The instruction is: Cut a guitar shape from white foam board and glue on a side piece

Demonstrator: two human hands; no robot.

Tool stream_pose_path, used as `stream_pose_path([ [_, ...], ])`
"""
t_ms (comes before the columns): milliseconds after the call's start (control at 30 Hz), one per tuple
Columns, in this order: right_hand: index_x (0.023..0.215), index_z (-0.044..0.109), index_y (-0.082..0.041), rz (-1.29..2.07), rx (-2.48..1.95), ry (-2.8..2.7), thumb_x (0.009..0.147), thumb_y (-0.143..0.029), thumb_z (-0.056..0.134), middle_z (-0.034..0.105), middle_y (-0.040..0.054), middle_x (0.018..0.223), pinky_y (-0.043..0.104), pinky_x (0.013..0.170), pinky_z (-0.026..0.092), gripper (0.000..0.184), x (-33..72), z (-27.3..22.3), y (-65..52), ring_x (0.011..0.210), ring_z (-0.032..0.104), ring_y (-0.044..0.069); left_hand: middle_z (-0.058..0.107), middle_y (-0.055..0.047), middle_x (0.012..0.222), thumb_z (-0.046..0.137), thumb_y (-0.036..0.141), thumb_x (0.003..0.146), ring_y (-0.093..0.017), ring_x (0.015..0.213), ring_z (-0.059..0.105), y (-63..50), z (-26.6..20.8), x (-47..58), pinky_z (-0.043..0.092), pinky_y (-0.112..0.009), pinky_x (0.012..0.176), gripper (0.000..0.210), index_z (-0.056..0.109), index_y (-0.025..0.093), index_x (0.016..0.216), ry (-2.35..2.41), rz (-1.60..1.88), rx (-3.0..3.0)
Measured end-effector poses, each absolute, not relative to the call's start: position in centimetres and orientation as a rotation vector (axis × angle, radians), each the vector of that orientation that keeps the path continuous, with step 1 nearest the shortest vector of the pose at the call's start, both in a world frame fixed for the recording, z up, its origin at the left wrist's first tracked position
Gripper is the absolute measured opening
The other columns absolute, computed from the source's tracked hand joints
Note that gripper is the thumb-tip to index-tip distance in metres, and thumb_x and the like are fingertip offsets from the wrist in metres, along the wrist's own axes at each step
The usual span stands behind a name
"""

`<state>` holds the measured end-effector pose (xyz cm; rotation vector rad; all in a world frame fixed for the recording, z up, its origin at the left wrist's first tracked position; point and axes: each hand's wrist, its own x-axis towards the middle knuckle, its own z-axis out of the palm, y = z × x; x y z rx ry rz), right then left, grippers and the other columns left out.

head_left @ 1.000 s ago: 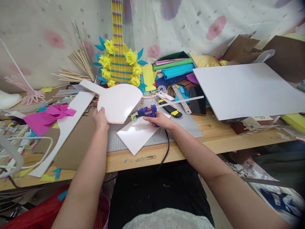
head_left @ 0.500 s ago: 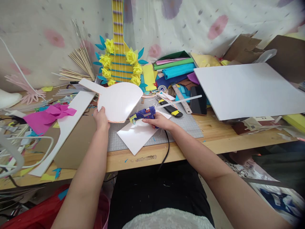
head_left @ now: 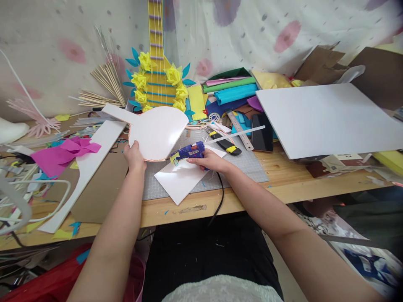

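My left hand point(head_left: 134, 156) grips the lower left edge of a white foam board cutout point(head_left: 160, 132), which has a rounded body, a straight neck and an orange line along its edge. The cutout is tilted above the grey cutting mat point(head_left: 252, 167). In my right hand point(head_left: 211, 160) is a blue hot glue gun point(head_left: 192, 151), with a long glue stick point(head_left: 234, 135) poking out of its back. Its nozzle points left, close to the cutout's lower right edge; whether they touch, I cannot tell. Beneath the gun lies a white board piece point(head_left: 179, 184).
A utility knife point(head_left: 226, 143), a steel ruler point(head_left: 241, 131) and a phone point(head_left: 262, 133) lie right of the gun. Behind stands a yellow paper guitar point(head_left: 160, 84) with flowers. A large white board point(head_left: 330, 119) is at right. Pink paper point(head_left: 66, 155) and scraps cover the left side.
The cutout has tipped slightly and shifted a little left in my left hand. The glue gun has moved very slightly left along with it.
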<state>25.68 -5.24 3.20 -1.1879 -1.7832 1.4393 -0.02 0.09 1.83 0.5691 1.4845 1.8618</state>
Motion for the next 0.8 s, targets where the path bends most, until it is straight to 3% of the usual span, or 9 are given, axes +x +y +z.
stream_pose_path([
  [267, 0.095, 0.063, -0.02, 1.473, -1.162, -1.764, 0.069, -0.055, 0.068, 0.049, -0.0056, 0.049, 0.023, 0.043, 0.035, 0.044, 25.5, 3.5, -5.5, 0.044, 0.045, 0.009, 0.064, -0.011, 0.105, 0.048, 0.017, 0.08, -0.016, 0.089, 0.064, -0.1, 2.0, 0.3, 0.053, -0.034, 0.084, 0.022, 0.056, 0.014, 0.101, 1.471, 1.863, 0.557],
  [533, 0.074, 0.064, -0.016, 1.418, -1.018, -1.572, 0.069, -0.054, 0.067, 0.065, 0.0017, 0.075, 0.023, 0.046, 0.04, 0.038, 27.6, 3.7, -4.4, 0.045, 0.044, 0.004, 0.062, -0.013, 0.112, 0.045, 0.016, 0.083, -0.016, 0.095, 0.064, -0.2, 2.5, 0.2, 0.051, -0.035, 0.088, 0.024, 0.054, 0.013, 0.104, 1.422, 1.963, 0.57],
  [667, 0.074, 0.063, -0.017, 1.066, -1.207, -1.322, 0.066, -0.055, 0.068, 0.062, 0.0002, 0.065, 0.023, 0.041, 0.038, 0.039, 30.2, 4.4, -2.9, 0.041, 0.043, 0.005, 0.061, -0.012, 0.118, 0.043, 0.015, 0.084, -0.015, 0.099, 0.063, -0.4, 3.0, 0.0, 0.051, -0.033, 0.089, 0.026, 0.053, 0.014, 0.107, 1.378, 2.036, 0.541],
  [800, 0.07, 0.064, -0.017, 0.752, -1.509, -1.239, 0.061, -0.056, 0.071, 0.051, -0.0029, 0.044, 0.025, 0.04, 0.04, 0.04, 33.8, 4.5, -2.1, 0.039, 0.047, 0.011, 0.06, -0.013, 0.119, 0.043, 0.016, 0.084, -0.016, 0.101, 0.063, -0.5, 3.3, -0.3, 0.05, -0.034, 0.091, 0.025, 0.054, 0.013, 0.107, 1.331, 2.095, 0.489],
])
